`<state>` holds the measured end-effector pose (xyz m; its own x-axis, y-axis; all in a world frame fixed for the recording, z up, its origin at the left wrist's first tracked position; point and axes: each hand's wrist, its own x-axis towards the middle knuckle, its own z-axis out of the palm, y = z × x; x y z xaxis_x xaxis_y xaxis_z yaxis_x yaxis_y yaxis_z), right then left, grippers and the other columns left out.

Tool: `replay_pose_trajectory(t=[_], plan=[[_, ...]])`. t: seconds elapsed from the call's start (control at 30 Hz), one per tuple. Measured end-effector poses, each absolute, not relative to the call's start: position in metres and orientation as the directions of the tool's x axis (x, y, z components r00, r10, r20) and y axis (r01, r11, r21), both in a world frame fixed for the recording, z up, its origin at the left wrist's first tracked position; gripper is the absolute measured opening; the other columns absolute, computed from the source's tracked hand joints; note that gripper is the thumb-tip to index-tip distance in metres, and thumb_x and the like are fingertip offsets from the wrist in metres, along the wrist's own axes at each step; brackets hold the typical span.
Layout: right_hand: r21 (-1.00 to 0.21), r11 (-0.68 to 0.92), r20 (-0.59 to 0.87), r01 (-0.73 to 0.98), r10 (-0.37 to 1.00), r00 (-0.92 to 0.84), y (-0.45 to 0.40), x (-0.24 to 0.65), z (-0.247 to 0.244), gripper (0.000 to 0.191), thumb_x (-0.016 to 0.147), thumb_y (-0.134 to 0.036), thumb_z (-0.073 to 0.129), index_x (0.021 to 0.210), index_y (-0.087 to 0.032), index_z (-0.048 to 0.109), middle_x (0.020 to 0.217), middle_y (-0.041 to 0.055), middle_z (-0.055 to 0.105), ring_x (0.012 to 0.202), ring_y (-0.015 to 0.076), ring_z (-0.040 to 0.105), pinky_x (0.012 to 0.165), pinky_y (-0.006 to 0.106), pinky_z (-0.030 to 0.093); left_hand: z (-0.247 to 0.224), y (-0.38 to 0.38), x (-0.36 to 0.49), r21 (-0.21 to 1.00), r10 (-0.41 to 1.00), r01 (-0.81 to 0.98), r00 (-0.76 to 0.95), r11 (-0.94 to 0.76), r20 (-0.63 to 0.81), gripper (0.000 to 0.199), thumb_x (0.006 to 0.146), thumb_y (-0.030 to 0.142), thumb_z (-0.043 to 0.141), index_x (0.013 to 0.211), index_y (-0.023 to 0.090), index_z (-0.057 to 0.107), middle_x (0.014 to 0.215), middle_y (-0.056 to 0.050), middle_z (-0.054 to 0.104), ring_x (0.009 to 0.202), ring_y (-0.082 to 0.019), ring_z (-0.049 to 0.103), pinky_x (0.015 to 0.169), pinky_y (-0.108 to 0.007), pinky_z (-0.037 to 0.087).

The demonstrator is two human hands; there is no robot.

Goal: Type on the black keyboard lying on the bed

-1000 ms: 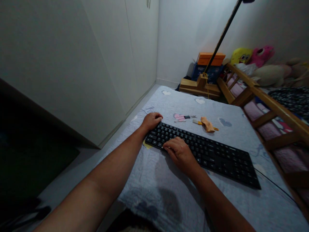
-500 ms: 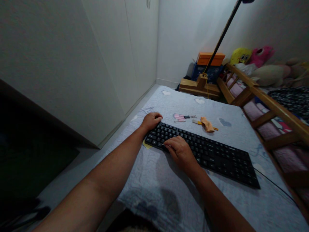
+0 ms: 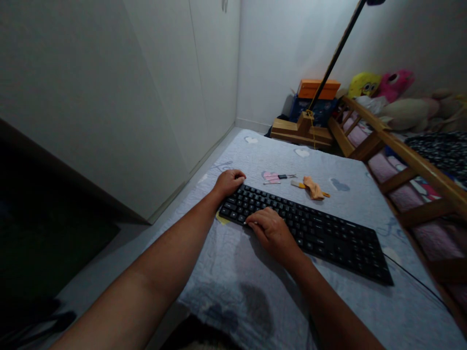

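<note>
A black keyboard point(image 3: 328, 238) lies slanted on a pale blue patterned cloth point(image 3: 233, 272). My left hand point(image 3: 229, 183) grips its far left corner, the fingers curled at the edge. Over the lower left keys, my right hand point(image 3: 269, 227) is pinched around something small with a whitish tip, too small to name. Under the keyboard's left end a bit of yellow point(image 3: 222, 219) shows. Beyond the keyboard lie a dark-handled tool point(image 3: 282, 176), a thin stick point(image 3: 272, 183) and an orange cloth point(image 3: 313, 188) around a yellow-handled tool point(image 3: 299, 184).
A pale cabinet point(image 3: 160, 97) stands at the left. Along the right runs a wooden bed rail point(image 3: 412, 155), with plush toys point(image 3: 365, 85) behind it. A wooden stand point(image 3: 301, 129) with a dark pole and an orange box point(image 3: 318, 89) are at the back. The keyboard's cable point(image 3: 416, 279) trails right.
My right hand has shifted slightly to the left and toward the keyboard's near edge. My left hand and the keyboard stay in place.
</note>
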<state>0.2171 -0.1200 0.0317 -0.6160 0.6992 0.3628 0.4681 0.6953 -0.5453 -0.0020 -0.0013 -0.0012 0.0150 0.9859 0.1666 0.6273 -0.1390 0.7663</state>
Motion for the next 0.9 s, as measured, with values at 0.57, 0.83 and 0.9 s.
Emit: replay_pose_trajectory(t=[0.57,0.83,0.9], plan=[[-0.573,0.657,0.326,0.49,0.732,-0.599,-0.1203,0.2239,0.0332,0.02,0.098,-0.01,0.058,0.092,-0.021,0.074,0.092,0.0059,0.077,0.089,0.022,0.065,0.082,0.036,0.05,-0.0002,-0.0025,-0.0025,0.753,0.985,0.641,0.023,-0.146,0.171,0.026,0.083,0.028,0.058,0.092,0.018,0.08,0.094,-0.006,0.08,0.09,-0.022,0.072,0.091,-0.034,0.054],[-0.573,0.659,0.332,0.487,0.73,-0.597,-0.1204,0.2223,0.0333,0.019,0.097,-0.009,0.059,0.092,-0.02,0.074,0.09,0.0058,0.077,0.088,0.022,0.065,0.081,0.035,0.05,-0.0008,-0.0018,-0.002,0.76,0.986,0.636,0.013,-0.135,0.164,0.025,0.082,0.028,0.059,0.092,0.018,0.08,0.093,-0.005,0.08,0.09,-0.023,0.072,0.091,-0.034,0.055],[-0.579,0.654,0.324,0.487,0.733,-0.598,-0.1206,0.2217,0.0334,0.02,0.097,-0.009,0.059,0.092,-0.02,0.074,0.091,0.0056,0.078,0.09,0.022,0.065,0.082,0.035,0.05,-0.0019,-0.001,-0.0021,0.761,0.986,0.634,0.015,-0.138,0.166,0.026,0.082,0.027,0.059,0.093,0.018,0.08,0.093,-0.006,0.08,0.09,-0.023,0.072,0.092,-0.034,0.055]])
